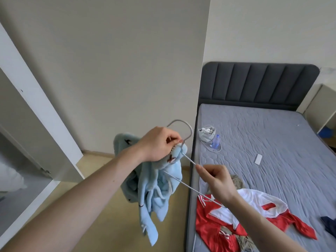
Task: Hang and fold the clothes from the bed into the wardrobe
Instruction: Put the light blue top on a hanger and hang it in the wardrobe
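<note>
A light blue fleece garment [154,193] hangs bunched in mid-air over the floor, left of the bed. My left hand [158,144] grips its collar together with the neck of a grey wire hanger [61,127]. My right hand [215,180] pinches the hanger's right arm, which juts out of the garment toward the bed. A red and white jersey [227,220] lies crumpled on the grey bed [263,135] near its front edge. A dark blue cloth [330,224] shows at the right border. The wardrobe [23,110] stands open at far left.
On the mattress sit a small white bag [207,132] with a cord, a clear plastic bottle [215,140] and a white flat item [258,159]. A dark padded headboard [258,84] backs the bed. A white shelf unit [323,106] stands at the right. The floor is yellow wood.
</note>
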Tool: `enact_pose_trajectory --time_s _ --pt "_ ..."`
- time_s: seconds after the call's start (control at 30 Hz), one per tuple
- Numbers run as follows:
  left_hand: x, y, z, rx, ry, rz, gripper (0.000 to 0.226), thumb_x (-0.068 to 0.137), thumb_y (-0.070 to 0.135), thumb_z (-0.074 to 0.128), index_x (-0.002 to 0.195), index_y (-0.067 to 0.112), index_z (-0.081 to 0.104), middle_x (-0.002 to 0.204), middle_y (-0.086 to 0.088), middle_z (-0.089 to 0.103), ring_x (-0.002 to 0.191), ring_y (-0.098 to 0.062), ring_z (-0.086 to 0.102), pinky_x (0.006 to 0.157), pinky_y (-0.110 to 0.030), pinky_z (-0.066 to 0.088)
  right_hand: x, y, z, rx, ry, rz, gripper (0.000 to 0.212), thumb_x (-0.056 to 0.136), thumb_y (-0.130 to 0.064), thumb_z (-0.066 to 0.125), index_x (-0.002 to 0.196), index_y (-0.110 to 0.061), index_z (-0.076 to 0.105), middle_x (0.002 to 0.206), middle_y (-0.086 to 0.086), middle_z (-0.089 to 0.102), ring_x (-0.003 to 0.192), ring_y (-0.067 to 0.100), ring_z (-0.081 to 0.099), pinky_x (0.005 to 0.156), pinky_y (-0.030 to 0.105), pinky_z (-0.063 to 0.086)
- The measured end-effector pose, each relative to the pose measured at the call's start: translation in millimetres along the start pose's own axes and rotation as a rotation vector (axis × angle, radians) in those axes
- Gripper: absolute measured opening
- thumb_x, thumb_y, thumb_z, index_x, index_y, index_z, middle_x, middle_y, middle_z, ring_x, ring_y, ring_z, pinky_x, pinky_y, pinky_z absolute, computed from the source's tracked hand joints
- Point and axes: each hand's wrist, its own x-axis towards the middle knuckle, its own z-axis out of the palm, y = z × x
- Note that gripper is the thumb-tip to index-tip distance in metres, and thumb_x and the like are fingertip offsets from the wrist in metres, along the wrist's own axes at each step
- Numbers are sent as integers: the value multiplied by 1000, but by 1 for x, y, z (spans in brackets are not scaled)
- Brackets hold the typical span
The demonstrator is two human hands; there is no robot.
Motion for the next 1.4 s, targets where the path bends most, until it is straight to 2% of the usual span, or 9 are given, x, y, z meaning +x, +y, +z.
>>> enact_pose_trajectory --time_s 0.1,0.3,0.57,0.73,0.9,1.0,1.1,1.27,1.4 --pt "-8 -16 -3 59 8 -2 37 103 42 48 71 25 59 67 10 61 65 -9 53 69 -37 47 -2 9 -6 58 43 48 62 90 -60 62 55 -18 31 62 3 20 59 20 20 56 40 21" --pt "-17 -50 -2 -45 31 69 22 98 47 61 101 31 77 90 21 71 87 -7 67 82 -37 54 -5 13 -12 90 20 73 60 89 -61 63 52 -22 37 62 5 20 59 22 19 52 41 30" --pt "-11 -13 -1 -278 267 78 24 101 26 64 80 26 76 75 9 72 73 -14 65 71 -35 52 -5 8 -10 55 -145 81 58 93 -58 59 56 -20 36 59 -1 27 58 19 22 56 32 20" --pt "-13 -11 -12 -142 69 60 29 102 50 54 106 32 76 101 20 75 97 -3 68 87 -29 52 -7 1 -17 155 -11 52 63 89 -59 62 56 -15 31 59 4 22 56 20 18 52 29 17" --pt "-18 -36 -14 222 105 62 67 96 77 34 66 20 53 63 6 54 64 -16 51 61 -32 37 -15 7 -25 95 36 61 59 92 -59 64 54 -17 48 56 1 31 51 20 39 52 32 22" --pt "-20 -37 -12 245 214 93 68 95 74 43 62 14 41 57 3 43 58 -19 43 56 -36 39 -21 5 -24 -41 283 -68 34 96 -29 72 66 -16 67 57 -2 53 52 24 56 51 34 36" --pt "-20 -33 -17 256 280 91 66 96 67 52 60 13 35 54 2 36 54 -17 36 53 -33 29 -33 4 -23 -140 629 -243 26 92 -7 69 68 -12 60 71 2 58 65 21 55 60 38 44" --pt "-21 -32 -33 242 368 90 66 96 63 57 59 13 35 51 1 33 52 -17 31 52 -33 28 -69 24 11 -167 233 -378 28 92 -19 63 66 -19 52 65 -8 49 59 15 49 53 34 39" --pt "-20 -17 -43 269 412 125 66 95 62 56 58 12 36 51 1 31 53 -20 32 51 -34 30 -48 53 42 -107 118 169 31 91 -57 65 84 -27 68 77 -12 68 71 7 65 66 27 51"
